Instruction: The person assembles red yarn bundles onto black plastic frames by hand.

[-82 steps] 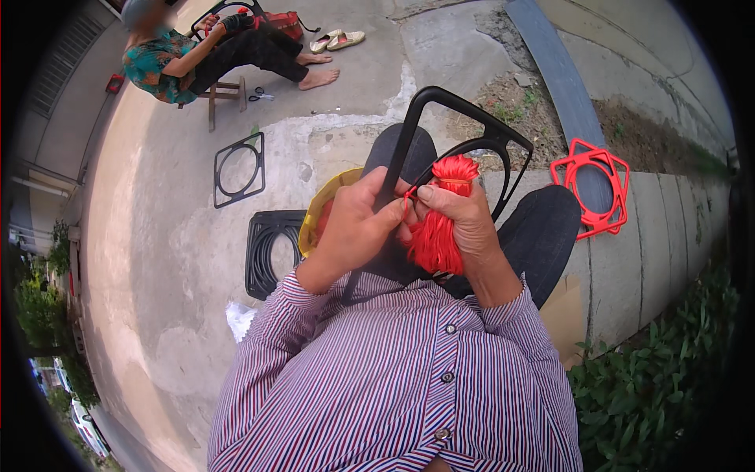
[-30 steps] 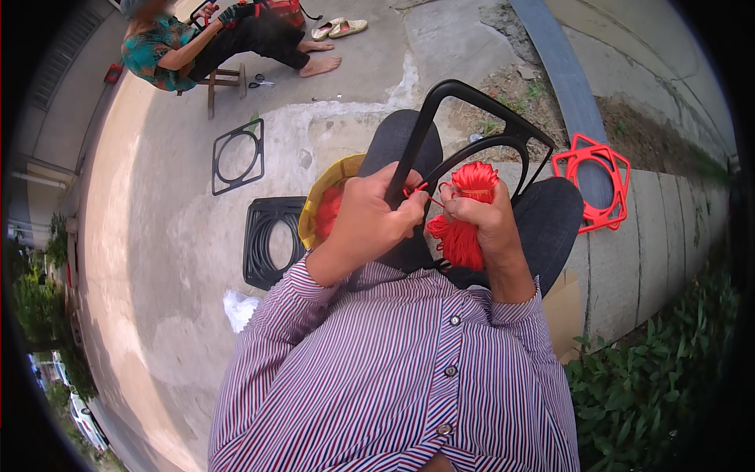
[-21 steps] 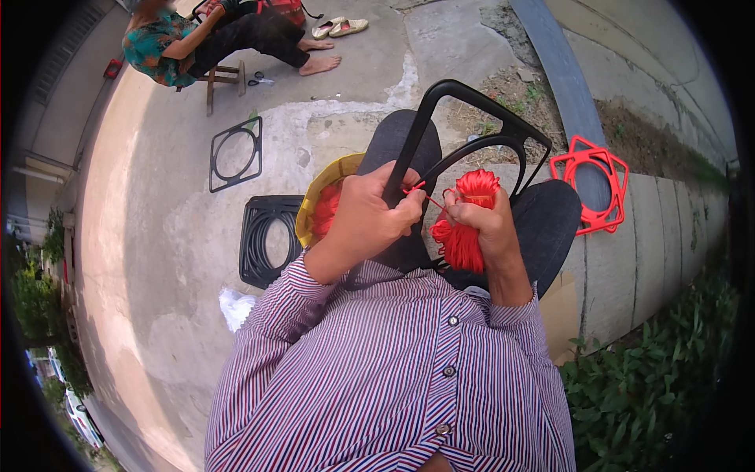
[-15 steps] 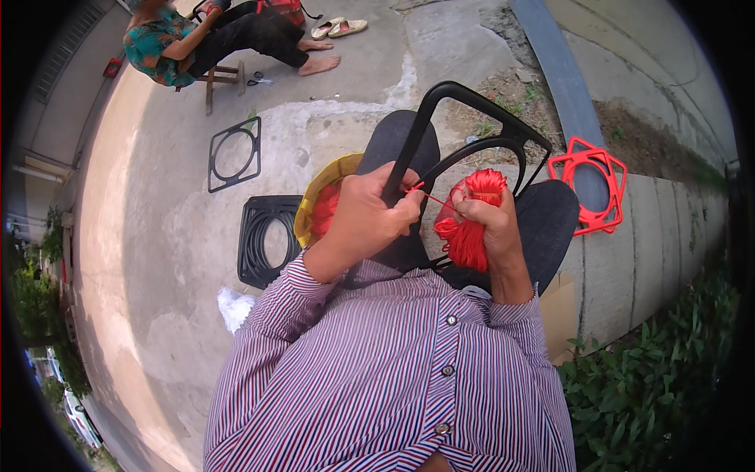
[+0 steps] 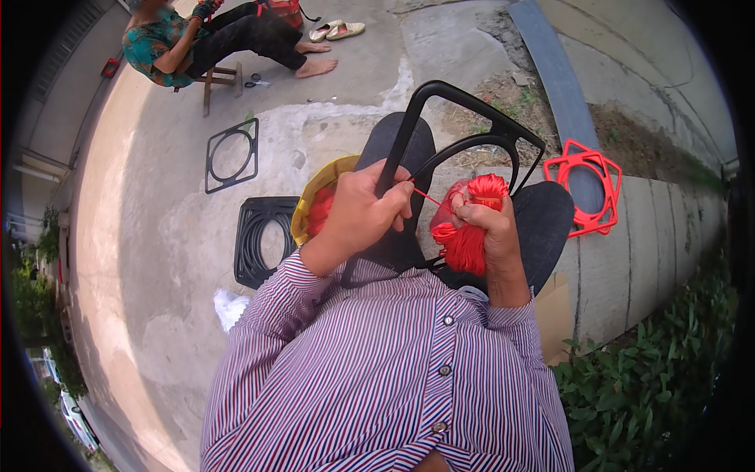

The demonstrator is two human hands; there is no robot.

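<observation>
A black square frame with a round inner ring (image 5: 460,102) stands tilted across my lap. My left hand (image 5: 363,206) is closed round its left bar, thumb and forefinger pinched at the bar. From those fingertips a thin red cord (image 5: 425,197) runs taut to my right hand (image 5: 489,219). That hand is wrapped round a thick skein of glossy red cord (image 5: 464,250), whose loops bulge above and below the fist. Beside my left wrist, a yellow-rimmed container (image 5: 303,206) holds more red material, partly hidden by my hand and leg.
On the ground at left lie a stack of black frames (image 5: 250,256), a single black frame (image 5: 233,156) and a white plastic bag (image 5: 230,308). Red frames (image 5: 583,189) lie at right. Farther off, another person (image 5: 161,51) sits on a wooden stool, with scissors (image 5: 252,80) and shoes (image 5: 336,31) nearby.
A short red cord end that stuck up at my left fingertips no longer shows. My left fingers have curled closer to the bar. The other person's hands have risen slightly.
</observation>
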